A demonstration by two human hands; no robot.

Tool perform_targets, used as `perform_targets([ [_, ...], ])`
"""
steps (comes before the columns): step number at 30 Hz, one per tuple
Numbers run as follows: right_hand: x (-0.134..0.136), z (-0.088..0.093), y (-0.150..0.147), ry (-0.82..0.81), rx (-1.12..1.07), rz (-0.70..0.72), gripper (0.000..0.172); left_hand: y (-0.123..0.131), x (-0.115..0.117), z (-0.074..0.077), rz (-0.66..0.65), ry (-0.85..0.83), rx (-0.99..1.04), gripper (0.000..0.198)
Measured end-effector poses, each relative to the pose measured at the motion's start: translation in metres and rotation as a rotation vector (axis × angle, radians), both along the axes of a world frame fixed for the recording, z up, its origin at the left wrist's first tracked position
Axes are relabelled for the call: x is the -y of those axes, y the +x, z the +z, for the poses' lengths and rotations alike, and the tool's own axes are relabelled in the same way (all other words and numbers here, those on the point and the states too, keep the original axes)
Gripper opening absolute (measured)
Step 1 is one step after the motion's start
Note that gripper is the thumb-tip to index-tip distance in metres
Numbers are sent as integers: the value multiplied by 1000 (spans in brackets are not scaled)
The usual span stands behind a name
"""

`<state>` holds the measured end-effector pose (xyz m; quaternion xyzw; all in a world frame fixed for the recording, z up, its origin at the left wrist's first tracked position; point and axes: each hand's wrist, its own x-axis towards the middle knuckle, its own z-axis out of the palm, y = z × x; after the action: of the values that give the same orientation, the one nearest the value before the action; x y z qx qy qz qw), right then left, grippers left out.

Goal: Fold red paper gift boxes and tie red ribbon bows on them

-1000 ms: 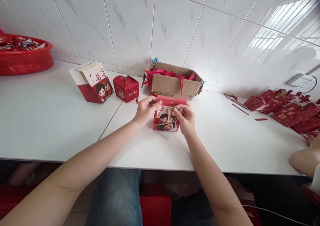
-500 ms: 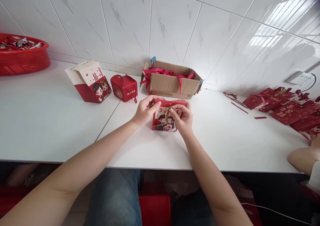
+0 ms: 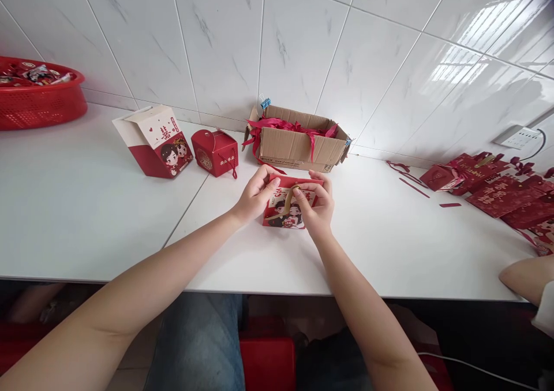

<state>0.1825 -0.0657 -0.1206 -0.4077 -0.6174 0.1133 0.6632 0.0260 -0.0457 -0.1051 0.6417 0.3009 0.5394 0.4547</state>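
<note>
In front of me on the white table stands a small red gift box (image 3: 283,213) printed with a cartoon couple. My left hand (image 3: 255,193) grips its upper left edge, thumb on the front face and fingers behind. A gold ribbon (image 3: 286,203) hangs across the front from near the top. My right hand (image 3: 318,203) pinches this ribbon between thumb and finger, close to the box's top, while its other fingers rest around the right side. The back of the box is hidden.
Behind the box is a cardboard carton (image 3: 296,145) of red ribbons. To the left stand a red box (image 3: 215,151), a white-and-red box (image 3: 158,142) and a red basket (image 3: 43,105) of packets. Several red gift bags (image 3: 497,186) line the right, near another person's arm (image 3: 523,276).
The top of the gift box now lies flatter toward me under my fingers. The gold ribbon's loose end has shifted slightly left. Both hands have barely moved.
</note>
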Motion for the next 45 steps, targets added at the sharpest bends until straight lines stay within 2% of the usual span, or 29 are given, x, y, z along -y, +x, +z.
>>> perform_targets([
  [7, 1, 0, -5, 32, -44, -47, 11, 1, 1, -3, 32, 68, -64, 35],
  [10, 2, 1, -5, 1, -150, -8, 24, 1, 2, -5, 26, 62, -73, 36],
  [13, 2, 4, -1, -117, -235, 102, 42, 0, 4, -4, 32, 65, -77, 36],
  [17, 4, 10, 4, -292, -217, 156, 36, 0, 10, 2, -21, 30, -86, 36],
  [20, 7, 12, 4, -300, -249, 163, 37, 2, 15, 5, -46, 20, -117, 51],
  [22, 9, 12, 3, -290, -257, 176, 37, 4, 16, 5, 7, 42, -150, 55],
  [27, 10, 12, 2, -258, -204, 159, 35, 6, 15, 4, 129, 154, -191, 36],
  [35, 8, 9, 1, -138, -131, 157, 30, 4, 11, -2, 138, 188, -179, 28],
  [42, 10, 9, 4, -182, -143, 266, 27, 5, 9, -5, 142, 204, -157, 26],
  [45, 10, 9, 4, -188, -157, 262, 27, 5, 9, -5, 154, 217, -159, 25],
])
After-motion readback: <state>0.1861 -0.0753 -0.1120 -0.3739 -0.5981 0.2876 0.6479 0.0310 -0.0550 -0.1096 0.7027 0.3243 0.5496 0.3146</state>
